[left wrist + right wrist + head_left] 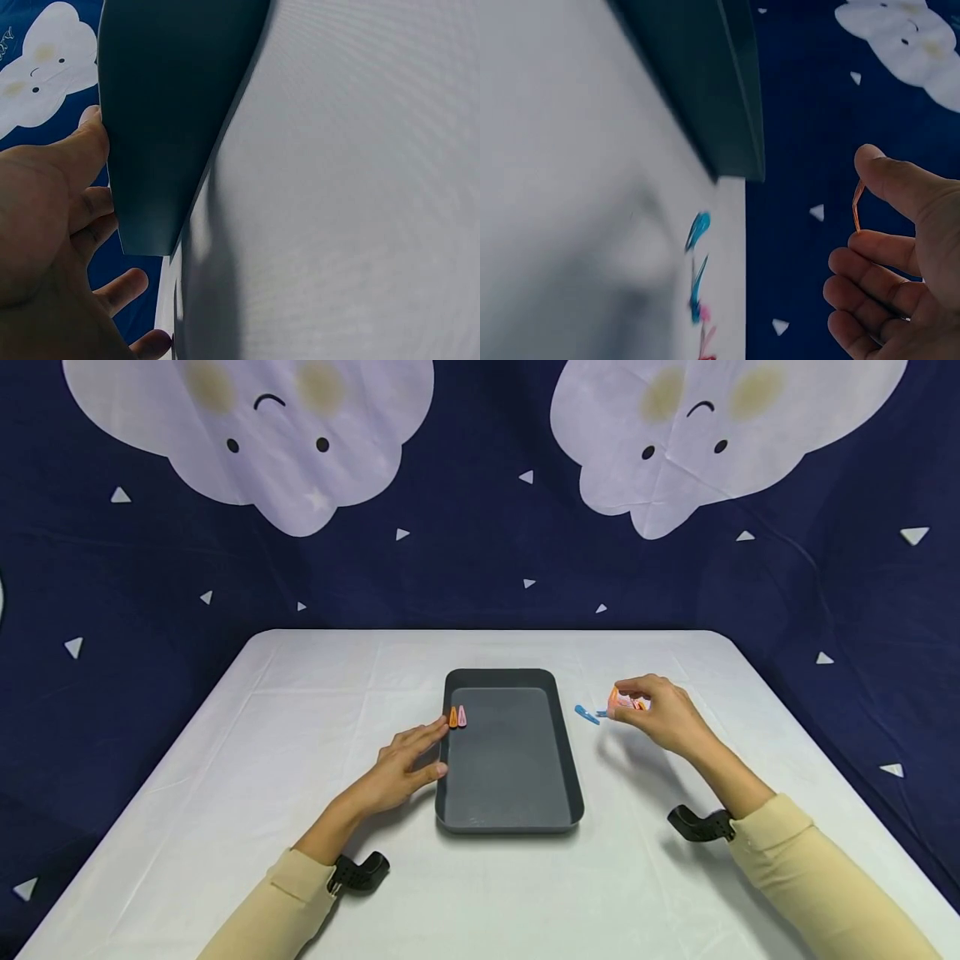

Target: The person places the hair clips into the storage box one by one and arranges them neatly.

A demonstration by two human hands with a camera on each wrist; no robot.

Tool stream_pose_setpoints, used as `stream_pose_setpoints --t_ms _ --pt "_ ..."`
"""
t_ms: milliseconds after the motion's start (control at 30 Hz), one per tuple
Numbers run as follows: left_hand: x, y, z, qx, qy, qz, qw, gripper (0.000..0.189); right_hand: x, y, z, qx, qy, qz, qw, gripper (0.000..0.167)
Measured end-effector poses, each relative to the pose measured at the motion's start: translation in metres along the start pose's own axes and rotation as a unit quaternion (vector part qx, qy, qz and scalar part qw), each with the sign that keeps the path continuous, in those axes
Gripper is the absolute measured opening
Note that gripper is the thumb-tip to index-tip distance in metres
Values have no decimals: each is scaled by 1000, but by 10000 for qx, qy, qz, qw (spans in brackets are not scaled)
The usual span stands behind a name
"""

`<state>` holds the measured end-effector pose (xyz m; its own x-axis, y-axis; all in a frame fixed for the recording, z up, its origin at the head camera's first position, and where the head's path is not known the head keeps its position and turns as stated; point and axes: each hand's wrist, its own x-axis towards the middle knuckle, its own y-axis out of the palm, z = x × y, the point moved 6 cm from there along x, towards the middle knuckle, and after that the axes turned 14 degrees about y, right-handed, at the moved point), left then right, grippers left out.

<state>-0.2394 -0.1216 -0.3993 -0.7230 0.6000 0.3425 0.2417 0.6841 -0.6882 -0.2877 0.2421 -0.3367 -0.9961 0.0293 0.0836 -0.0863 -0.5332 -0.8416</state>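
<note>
My right hand (663, 714) pinches an orange hair clip (856, 206) between thumb and index finger, raised above the table. Below and beside it lie a blue snap hair clip (587, 714), another blue clip (696, 296) and some pink and red clips, partly hidden by the hand in the head view. My left hand (397, 774) touches the left rim of a dark grey tray (513, 760) with its fingertips, fingers fairly straight. Inside the tray, against its left side, an orange clip (453, 717) and a pink clip (462, 717) lie side by side.
A white cloth covers the table (315, 710). The tray's raised wall stands between the two hands. Behind the table hangs a dark blue curtain (465, 585) with clouds and small white triangles. Each wrist wears a black camera mount (701, 824).
</note>
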Motion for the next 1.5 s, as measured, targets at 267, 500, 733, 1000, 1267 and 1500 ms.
stream_pose_setpoints --t_ms 267,500,733,1000,1267,1500 --pt "-1 0 0 -6 -38 -3 10000 63 10 12 30 122 -48 304 9995 53" --pt "-1 0 0 -33 -54 -1 10000 63 14 24 53 123 -195 377 9990 52" --pt "-2 -1 -1 -68 -84 9 9999 63 18 34 76 178 -509 362 9979 51" --pt "-1 0 0 -30 -73 19 10000 63 23 45 98 183 -650 460 9967 51" --pt "-1 -1 0 -19 -110 33 9999 62 28 65 118 182 -771 567 9952 51" --pt "0 -1 0 -27 -109 34 9999 63 33 84 132 121 -842 694 9940 52"
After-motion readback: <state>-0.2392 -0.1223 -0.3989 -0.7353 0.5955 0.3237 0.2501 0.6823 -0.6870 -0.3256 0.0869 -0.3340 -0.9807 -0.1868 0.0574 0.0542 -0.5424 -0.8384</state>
